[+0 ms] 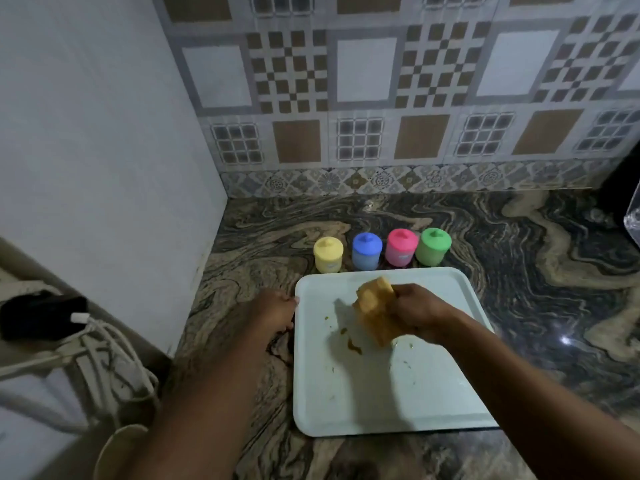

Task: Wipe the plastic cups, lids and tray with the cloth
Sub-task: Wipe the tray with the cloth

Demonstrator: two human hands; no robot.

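Right hand (417, 315) scrubs the stained white plastic tray (346, 403).
Fingers clench the orange cloth (375, 315); left hand (277, 311) grips the tray's edge.

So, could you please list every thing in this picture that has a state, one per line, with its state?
tray: flat on the counter, brown smears on it
cloth: bunched, gripped over the tray
right hand: closed on the cloth
left hand: at the tray's left edge, grip unclear
yellow cup: upright, lid on
blue cup: upright, lid on
pink cup: upright, lid on
green cup: upright, lid on
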